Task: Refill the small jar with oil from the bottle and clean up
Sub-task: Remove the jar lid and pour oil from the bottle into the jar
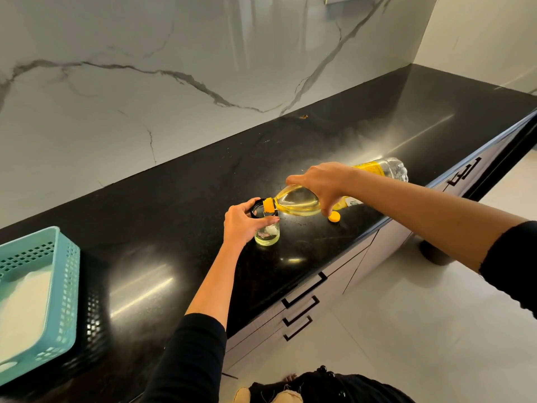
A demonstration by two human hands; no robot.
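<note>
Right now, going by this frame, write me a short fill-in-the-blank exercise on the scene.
1. The right hand tilts the ____ over the small jar.
2. The loose yellow cap lies on the black ____.
3. The left hand grips the jar, which holds a little yellow ____.
Missing words: bottle; counter; oil.

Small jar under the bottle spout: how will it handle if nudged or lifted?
The small jar looks like clear glass: probably rigid and breakable. Short and only part full, it is likely light and may slide on the glossy counter; the left hand grips it. Drips from the bottle could make it slippery.
</note>
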